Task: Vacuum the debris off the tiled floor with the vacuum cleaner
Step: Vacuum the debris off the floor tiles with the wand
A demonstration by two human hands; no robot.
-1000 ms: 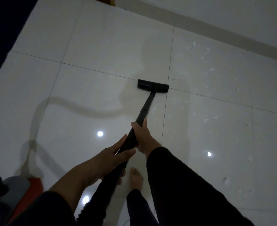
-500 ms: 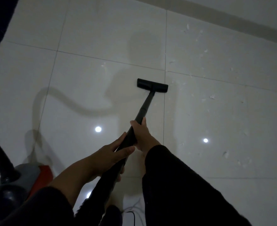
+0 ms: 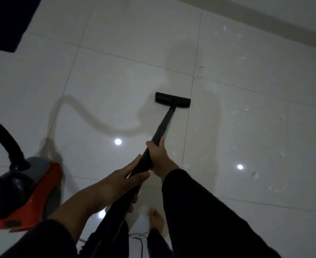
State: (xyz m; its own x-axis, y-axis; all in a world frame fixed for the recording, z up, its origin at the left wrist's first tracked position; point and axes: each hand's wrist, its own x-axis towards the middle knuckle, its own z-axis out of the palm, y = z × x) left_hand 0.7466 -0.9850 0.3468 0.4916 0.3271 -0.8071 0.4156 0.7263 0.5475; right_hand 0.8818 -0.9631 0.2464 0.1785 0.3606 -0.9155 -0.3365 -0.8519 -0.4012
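Both hands hold the black wand (image 3: 162, 127) of the vacuum cleaner. From my seat I see the right hand (image 3: 160, 157) higher up on the tube, its fingers curled round it and the thumb laid along the top. The left hand (image 3: 124, 178) grips the same tube lower down, closer to the body, with the thumb across the upper side and the fingers wrapped under. Both arms wear dark sleeves; the left sleeve is pushed back and the forearm is bare.

The wand runs forward and slightly to the right, down to the flat black floor nozzle (image 3: 172, 100). The nozzle lies flat on the tiled floor (image 3: 116, 81), and its right end is just beside a grout line between two tiles.

The debris (image 3: 245, 109) is small pale scraps, scattered over the tiles to the right of the nozzle and toward the wall. More scraps lie near the lower right, and some are too small for me to tell their shape.

The body of the vacuum cleaner (image 3: 26, 194) stands at the lower left, red and grey with a dark top. A thick black hose (image 3: 3, 135) rises from it in a curve and leaves the frame at the left edge. A bare foot (image 3: 156, 219) stands on the floor under the arms. A dark mat (image 3: 8, 21) lies in the upper left corner.
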